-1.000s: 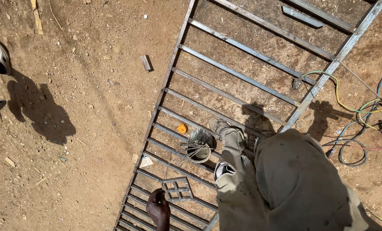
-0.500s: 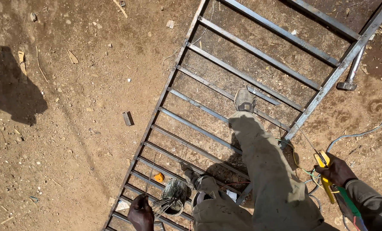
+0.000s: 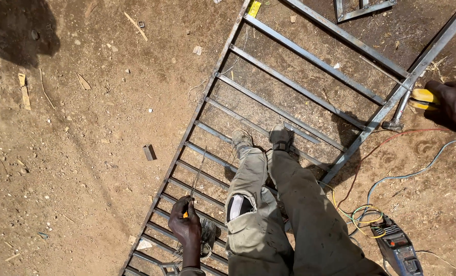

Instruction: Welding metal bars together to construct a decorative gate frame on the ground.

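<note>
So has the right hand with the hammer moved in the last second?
Yes. The right hand with the hammer has lifted up beside the gate frame's right rail, away from the cables.

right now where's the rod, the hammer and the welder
rod (image 3: pixel 198 171), head view, mid-length of the thin shaft
hammer (image 3: pixel 397 113), head view, the neck above its head
welder (image 3: pixel 399 249), head view, top of the blue casing

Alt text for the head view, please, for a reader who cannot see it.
Seen from above, a person stands on a metal bar frame lying on bare dirt, the left hand gripping a thin rod and the right hand a yellow-handled hammer at the frame's rail. Coloured cables and a blue power tool lie nearby.
</note>
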